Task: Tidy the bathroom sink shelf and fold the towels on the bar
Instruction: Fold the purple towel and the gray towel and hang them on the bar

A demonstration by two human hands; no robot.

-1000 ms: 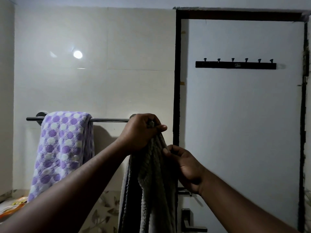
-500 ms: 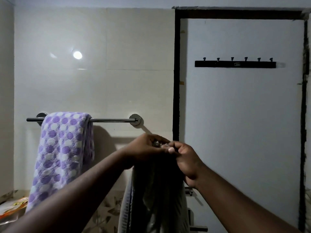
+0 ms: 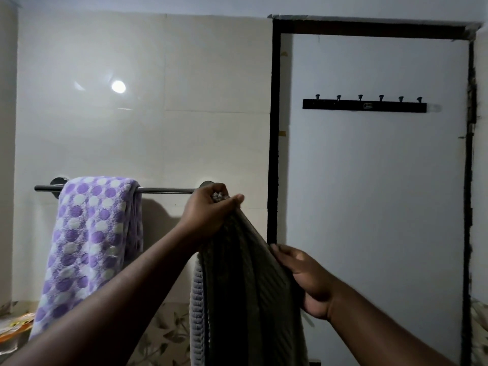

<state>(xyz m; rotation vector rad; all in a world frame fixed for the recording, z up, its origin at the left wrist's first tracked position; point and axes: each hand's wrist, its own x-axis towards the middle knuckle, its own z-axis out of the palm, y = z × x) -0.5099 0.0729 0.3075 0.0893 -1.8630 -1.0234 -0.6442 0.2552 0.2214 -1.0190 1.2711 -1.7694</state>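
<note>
Gripping one grey towel (image 3: 245,291), left hand (image 3: 208,211), right hand (image 3: 303,278); one dotted towel (image 3: 89,233)

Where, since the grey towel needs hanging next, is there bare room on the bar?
The bar is bare between the purple dotted towel and its right mount, though the left hand, gripping the grey towel, sits in front of that end. The bar's left end is crowded by that towel. The hook rack holds nothing.

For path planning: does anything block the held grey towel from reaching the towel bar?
Nothing visible does. The left hand holds the grey towel by the bare right stretch of the towel bar; the purple dotted towel covers its left part.
</note>
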